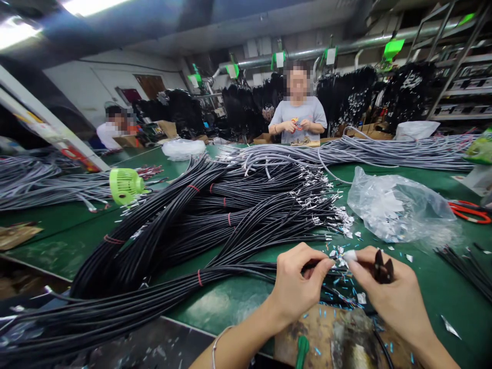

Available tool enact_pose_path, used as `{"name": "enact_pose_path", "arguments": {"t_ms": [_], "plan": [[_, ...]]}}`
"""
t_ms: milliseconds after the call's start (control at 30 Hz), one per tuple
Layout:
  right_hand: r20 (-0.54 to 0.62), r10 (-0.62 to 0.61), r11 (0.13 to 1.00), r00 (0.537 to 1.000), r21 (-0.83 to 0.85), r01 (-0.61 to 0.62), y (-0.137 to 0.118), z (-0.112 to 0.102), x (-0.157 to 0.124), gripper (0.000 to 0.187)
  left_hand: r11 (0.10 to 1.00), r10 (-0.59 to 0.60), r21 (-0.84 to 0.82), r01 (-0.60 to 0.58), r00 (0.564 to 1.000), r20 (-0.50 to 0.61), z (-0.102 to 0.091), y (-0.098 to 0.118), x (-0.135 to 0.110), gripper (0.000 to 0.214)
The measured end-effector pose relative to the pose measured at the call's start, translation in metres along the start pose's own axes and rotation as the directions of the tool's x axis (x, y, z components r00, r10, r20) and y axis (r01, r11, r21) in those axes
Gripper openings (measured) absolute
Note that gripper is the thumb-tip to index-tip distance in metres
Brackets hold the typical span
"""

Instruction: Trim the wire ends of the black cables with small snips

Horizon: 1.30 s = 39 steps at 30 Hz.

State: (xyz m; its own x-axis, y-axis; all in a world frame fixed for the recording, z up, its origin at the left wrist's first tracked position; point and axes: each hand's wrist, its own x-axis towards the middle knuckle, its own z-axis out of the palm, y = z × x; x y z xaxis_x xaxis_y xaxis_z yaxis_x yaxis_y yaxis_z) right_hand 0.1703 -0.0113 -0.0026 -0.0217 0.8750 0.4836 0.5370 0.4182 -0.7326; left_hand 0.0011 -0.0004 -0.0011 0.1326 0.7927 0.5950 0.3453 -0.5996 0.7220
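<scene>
Left hand (295,284) pinches black cable (230,269); right hand (388,289) grips cutters (383,267).

This is a cable-assembly workshop, a factory floor rather than a home bench. A long green counter (65,241) is heaped with banded bundles of black cables (200,215) and grey cables (403,148), many tipped with metal terminals (326,205). Snippets (361,298) of cut material litter the near edge (blue and white, mostly), close to cutters (383,267), scissors (469,212) and a plastic bag (400,205). A co-worker (298,115) handles parts at the far side, and a second person (111,130) is further left. Behind them are racks of hanging cables (346,95), metal shelves (461,87), an overhead pipe (346,47) and strip lights (88,5).
</scene>
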Motion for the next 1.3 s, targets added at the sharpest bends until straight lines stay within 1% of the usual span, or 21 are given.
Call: {"name": "enact_pose_path", "arguments": {"t_ms": [100, 200, 300, 367, 433, 467, 500, 533, 567, 600, 633, 733, 767, 867, 933, 967, 1033, 1100, 1167, 1233, 1300], "plan": [[-0.005, -0.006, 1.0, 1.0, -0.012, 0.006, -0.001, 0.002, -0.001, 0.013, 0.999, 0.037, 0.023, -0.038, 0.999, 0.035, 0.001, -0.001, -0.001, 0.011], [-0.019, -0.128, 0.988, 0.992, -0.089, 0.126, -0.002, 0.007, -0.002, 0.018, 0.995, 0.079, 0.066, -0.081, 0.997, 0.026, 0.005, -0.005, -0.003, 0.011], [-0.041, -0.278, 0.945, 0.96, -0.193, 0.265, 0.0, 0.01, -0.003, 0.01, 0.99, 0.089, 0.11, -0.087, 0.996, -0.01, 0.009, -0.007, -0.005, 0.011], [-0.016, -0.309, 0.931, 0.951, -0.211, 0.299, 0.001, 0.008, -0.003, 0.008, 0.991, 0.065, 0.12, -0.061, 0.998, -0.028, 0.01, -0.008, -0.004, 0.012], [0.018, -0.259, 0.947, 0.966, -0.194, 0.257, 0.0, 0.002, -0.001, 0.009, 0.992, 0.003, 0.124, 0.002, 0.999, -0.034, 0.008, -0.009, -0.002, 0.013], [0.016, -0.219, 0.959, 0.976, -0.181, 0.218, -0.001, -0.002, 0.0, 0.011, 0.992, -0.042, 0.123, 0.043, 0.999, -0.011, 0.006, -0.011, 0.0, 0.016], [-0.004, -0.175, 0.97, 0.985, -0.171, 0.172, -0.002, -0.006, 0.001, 0.014, 0.988, -0.095, 0.123, 0.09, 0.995, 0.04, 0.004, -0.014, 0.002, 0.02], [-0.044, -0.133, 0.978, 0.99, -0.167, 0.123, -0.003, -0.01, 0.003, 0.015, 0.984, -0.146, 0.126, 0.129, 0.981, 0.129, 0.002, -0.017, 0.003, 0.026], [-0.095, -0.094, 0.983, 0.991, -0.166, 0.077, -0.004, -0.014, 0.004, 0.016, 0.977, -0.191, 0.141, 0.161, 0.951, 0.241, 0.0, -0.021, 0.005, 0.034], [-0.14, -0.059, 0.985, 0.988, -0.168, 0.035, -0.004, -0.017, 0.005, 0.018, 0.969, -0.223, 0.176, 0.172, 0.919, 0.326, -0.001, -0.026, 0.006, 0.038], [-0.175, -0.031, 0.985, 0.984, -0.173, 0.001, -0.004, -0.019, 0.007, 0.02, 0.956, -0.24, 0.246, 0.157, 0.901, 0.36, -0.001, -0.03, 0.006, 0.037], [-0.197, -0.004, 0.98, 0.98, -0.196, -0.035, -0.003, -0.021, 0.009, 0.027, 0.898, -0.245, 0.438, 0.053, 0.885, 0.395, 0.001, -0.042, 0.006, 0.013], [-0.187, -0.014, 0.978, 0.982, -0.206, -0.025, -0.002, -0.02, 0.01, 0.028, 0.887, -0.244, 0.461, 0.033, 0.882, 0.404, 0.003, -0.044, 0.005, 0.01], [-0.126, -0.055, 0.969, 0.99, -0.244, 0.023, 0.0, -0.017, 0.011, 0.029, 0.884, -0.234, 0.467, 0.005, 0.871, 0.432, 0.006, -0.049, 0.005, 0.013], [-0.092, -0.073, 0.962, 0.993, -0.268, 0.046, 0.0, -0.016, 0.011, 0.029, 0.88, -0.224, 0.474, 0.006, 0.886, 0.405, 0.006, -0.052, 0.007, 0.014], [-0.083, -0.08, 0.959, 0.993, -0.278, 0.054, 0.001, -0.016, 0.011, 0.03, 0.873, -0.223, 0.487, 0.016, 0.902, 0.369, 0.005, -0.055, 0.008, 0.016], [-0.078, -0.099, 0.954, 0.992, -0.292, 0.072, 0.002, -0.017, 0.011, 0.03, 0.844, -0.23, 0.534, 0.059, 0.938, 0.26, 0.002, -0.065, 0.012, 0.017], [-0.077, -0.115, 0.95, 0.99, -0.301, 0.087, 0.003, -0.018, 0.012, 0.031, 0.816, -0.235, 0.571, 0.094, 0.956, 0.178, -0.001, -0.076, 0.015, 0.015], [-0.075, -0.121, 0.948, 0.99, -0.304, 0.093, 0.005, -0.018, 0.012, 0.031, 0.815, -0.227, 0.572, 0.095, 0.96, 0.164, -0.003, -0.084, 0.018, 0.006], [-0.06, -0.113, 0.951, 0.992, -0.296, 0.09, 0.007, -0.018, 0.013, 0.03, 0.836, -0.197, 0.543, 0.076, 0.966, 0.168, -0.003, -0.087, 0.02, 0.001], [-0.027, -0.106, 0.953, 0.994, -0.287, 0.094, 0.009, -0.016, 0.014, 0.032, 0.87, -0.143, 0.491, 0.041, 0.975, 0.171, -0.002, -0.082, 0.023, 0.006]]}}
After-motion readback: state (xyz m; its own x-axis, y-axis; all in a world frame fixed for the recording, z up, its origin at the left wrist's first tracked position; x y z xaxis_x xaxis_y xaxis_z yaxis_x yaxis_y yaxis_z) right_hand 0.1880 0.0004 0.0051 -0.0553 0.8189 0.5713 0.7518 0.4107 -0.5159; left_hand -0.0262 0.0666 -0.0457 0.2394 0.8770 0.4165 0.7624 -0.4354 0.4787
